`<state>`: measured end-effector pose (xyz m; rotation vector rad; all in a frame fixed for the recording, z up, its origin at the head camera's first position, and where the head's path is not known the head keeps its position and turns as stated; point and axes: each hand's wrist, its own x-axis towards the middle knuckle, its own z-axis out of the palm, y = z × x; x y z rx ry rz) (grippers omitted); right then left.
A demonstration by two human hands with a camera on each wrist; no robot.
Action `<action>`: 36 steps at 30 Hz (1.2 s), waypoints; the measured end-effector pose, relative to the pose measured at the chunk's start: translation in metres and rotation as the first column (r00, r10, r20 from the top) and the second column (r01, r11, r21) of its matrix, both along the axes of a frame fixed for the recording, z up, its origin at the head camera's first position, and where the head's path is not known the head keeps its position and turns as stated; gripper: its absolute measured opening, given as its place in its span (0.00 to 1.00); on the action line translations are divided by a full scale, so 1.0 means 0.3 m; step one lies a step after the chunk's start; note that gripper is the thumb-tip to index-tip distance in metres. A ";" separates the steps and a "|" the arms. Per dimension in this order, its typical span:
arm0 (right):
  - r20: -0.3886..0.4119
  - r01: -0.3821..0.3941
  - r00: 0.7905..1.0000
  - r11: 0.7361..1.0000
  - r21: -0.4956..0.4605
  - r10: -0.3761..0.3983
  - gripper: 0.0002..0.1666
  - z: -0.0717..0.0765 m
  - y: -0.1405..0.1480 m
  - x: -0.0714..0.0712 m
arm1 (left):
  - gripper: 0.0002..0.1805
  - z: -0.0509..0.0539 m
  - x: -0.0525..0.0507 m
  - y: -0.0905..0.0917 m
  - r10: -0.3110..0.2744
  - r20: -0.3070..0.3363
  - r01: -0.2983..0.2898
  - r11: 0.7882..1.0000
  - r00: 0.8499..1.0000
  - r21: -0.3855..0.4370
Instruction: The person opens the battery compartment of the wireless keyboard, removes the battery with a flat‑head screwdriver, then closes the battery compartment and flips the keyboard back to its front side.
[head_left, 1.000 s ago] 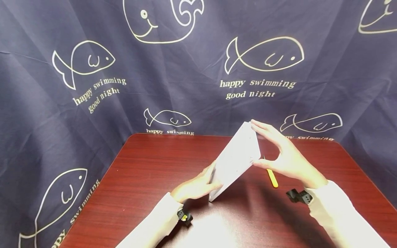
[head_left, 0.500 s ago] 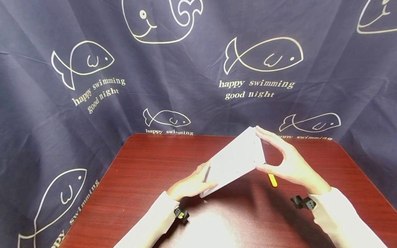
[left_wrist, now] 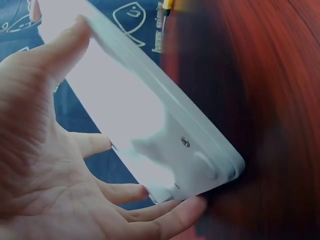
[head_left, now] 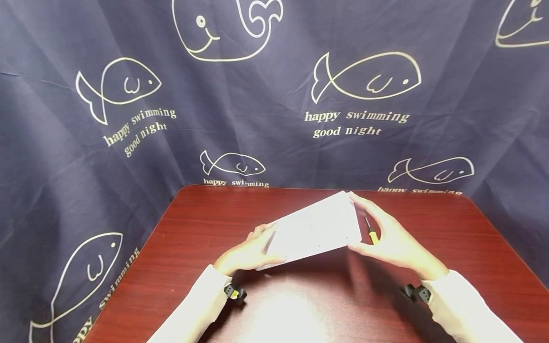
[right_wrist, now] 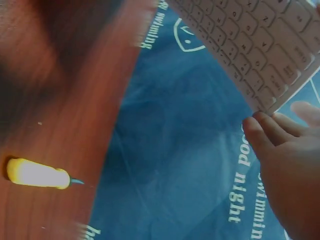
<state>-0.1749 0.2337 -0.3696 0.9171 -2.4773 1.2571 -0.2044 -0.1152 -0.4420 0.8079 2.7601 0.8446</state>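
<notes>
A white keyboard is held above the table, its plain back towards the head camera and its right end raised. The left hand grips its left end, thumb on the back and fingers at the edge. At the right end, the right hand pinches it between thumb and fingers. Keys show on the keyboard's other face in the right wrist view. In the left wrist view a screw sits in the white back, above the left hand's fingertips.
A screwdriver with a yellow handle lies on the reddish-brown table, just behind the right hand. A dark blue curtain with fish drawings hangs behind the table.
The keyboard has tilted down from a steep slant to a flatter one. The left hand has moved left with its end, and the right hand has come lower. More of the screwdriver's shaft shows.
</notes>
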 end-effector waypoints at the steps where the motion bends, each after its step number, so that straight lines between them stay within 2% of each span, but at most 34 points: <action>1: 0.008 0.005 1.000 1.000 0.021 -0.005 0.60 -0.010 -0.001 -0.001 | 0.51 -0.002 0.000 -0.009 -0.003 -0.008 0.003 1.000 1.000 -0.008; 4: 0.004 0.019 1.000 0.997 0.078 -0.019 0.60 -0.043 -0.004 -0.010 | 0.52 -0.003 0.004 -0.031 -0.011 -0.027 0.010 0.999 1.000 -0.035; 9: -0.061 0.026 0.998 0.988 0.154 -0.017 0.61 -0.096 -0.003 -0.026 | 0.53 -0.012 0.006 -0.046 -0.006 -0.059 0.002 0.998 0.998 -0.070; 15: -0.058 0.029 0.998 0.983 0.182 -0.019 0.60 -0.159 0.005 -0.040 | 0.54 -0.026 -0.001 -0.051 0.020 -0.088 -0.029 0.995 0.996 -0.095; 23: 0.059 0.044 0.996 0.971 0.234 -0.059 0.63 -0.234 0.013 -0.055 | 0.53 -0.027 -0.003 -0.043 0.035 -0.144 -0.051 0.992 0.989 -0.111; 31: 0.074 0.012 0.997 0.955 0.297 -0.035 0.63 -0.274 0.008 -0.060 | 0.53 -0.034 -0.008 -0.017 0.052 -0.186 -0.094 0.970 0.981 -0.223; 36: 0.118 -0.012 0.993 0.939 0.343 -0.030 0.61 -0.285 0.000 -0.051 | 0.52 -0.029 -0.006 -0.003 0.058 -0.176 -0.101 0.963 0.983 -0.248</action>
